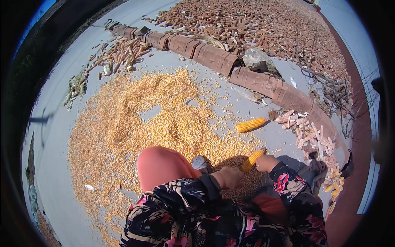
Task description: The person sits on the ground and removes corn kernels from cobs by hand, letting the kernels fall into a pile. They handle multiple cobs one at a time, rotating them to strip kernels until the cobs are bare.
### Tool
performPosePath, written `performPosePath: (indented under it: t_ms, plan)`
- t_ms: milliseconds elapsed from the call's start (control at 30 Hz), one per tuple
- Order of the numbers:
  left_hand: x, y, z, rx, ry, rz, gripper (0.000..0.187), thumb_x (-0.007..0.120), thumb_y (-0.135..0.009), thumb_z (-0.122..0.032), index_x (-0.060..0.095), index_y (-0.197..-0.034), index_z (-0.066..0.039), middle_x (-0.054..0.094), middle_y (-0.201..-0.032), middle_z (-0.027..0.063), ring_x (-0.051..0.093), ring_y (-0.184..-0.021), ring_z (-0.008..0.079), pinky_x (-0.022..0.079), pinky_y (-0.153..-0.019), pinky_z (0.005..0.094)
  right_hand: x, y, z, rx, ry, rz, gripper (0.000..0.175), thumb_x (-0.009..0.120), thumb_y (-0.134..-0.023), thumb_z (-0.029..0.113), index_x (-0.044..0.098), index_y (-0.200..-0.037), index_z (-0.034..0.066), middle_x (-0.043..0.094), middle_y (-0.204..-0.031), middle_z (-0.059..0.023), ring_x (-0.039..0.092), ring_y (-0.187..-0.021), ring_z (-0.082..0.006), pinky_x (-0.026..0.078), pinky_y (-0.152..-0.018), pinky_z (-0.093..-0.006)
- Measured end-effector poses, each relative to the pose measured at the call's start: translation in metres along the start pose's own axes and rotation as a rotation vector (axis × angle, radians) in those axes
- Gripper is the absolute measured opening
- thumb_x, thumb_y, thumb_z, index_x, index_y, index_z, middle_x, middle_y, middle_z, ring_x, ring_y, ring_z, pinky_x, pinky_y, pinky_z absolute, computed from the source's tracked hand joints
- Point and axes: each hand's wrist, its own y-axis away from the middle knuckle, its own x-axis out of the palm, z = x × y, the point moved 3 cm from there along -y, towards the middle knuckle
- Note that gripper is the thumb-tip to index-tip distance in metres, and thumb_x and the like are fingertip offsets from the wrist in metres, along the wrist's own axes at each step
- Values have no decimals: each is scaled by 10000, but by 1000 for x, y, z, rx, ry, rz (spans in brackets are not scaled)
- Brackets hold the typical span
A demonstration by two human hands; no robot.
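A yellow ear of corn is tilted between my two hands above the kernels. My left hand is closed at its lower end. My right hand has curled fingers against its right side; those fingers are partly hidden. Loose corn kernels spread widely over the grey concrete ground before me and under my hands. Farther off, a second yellow ear of corn lies on the concrete, its dark end pointing right.
Stripped cobs are heaped at right, more cobs at upper left. A row of reddish-brown tiles borders a large cob pile. A rock rests by the tiles, dry branches at right. My knee juts over the kernels.
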Motion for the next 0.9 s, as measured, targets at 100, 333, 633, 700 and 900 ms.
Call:
performPosePath:
  t_ms: [100,333,633,700,900]
  plan:
    - [0,8,-11,49,-53,13,504,560,-856,-433,538,-1182,-49,617,-1082,203,587,-1049,342,465,-882,446,-117,-67,73,-329,-1083,-307,448,603,-864,249,511,-1247,34,648,-1055,-156,648,-803,-195,501,-716,-289]
    - [3,26,22,-1,-79,-259,467,604,-831,-352,525,-1201,-79,642,-966,188,634,-884,348,503,-774,426,-231,-45,159,-749,-967,-805,441,611,-890,232,482,-1269,47,628,-1111,-139,648,-899,-177,497,-772,-284]
    - [-5,21,0,272,96,-290,298,660,-819,-226,585,-1035,-36,611,-883,138,615,-819,314,494,-734,392,104,-32,-79,394,-264,-292,505,612,-809,162,455,-1284,100,499,-1263,-134,484,-1187,-318,428,-945,-400]
    - [-11,15,-3,264,83,-276,304,662,-819,-230,581,-1043,-42,611,-886,129,614,-822,306,487,-719,390,142,-34,-82,276,-127,-458,476,598,-777,131,493,-1239,92,450,-1294,-114,421,-1236,-306,391,-987,-399]
    - [-20,5,-7,175,20,-218,330,669,-817,-244,567,-1068,-55,613,-895,111,612,-839,295,465,-705,384,126,-61,18,-244,-58,-463,379,611,-795,320,554,-1066,61,542,-1080,-109,504,-1066,-293,421,-873,-408]
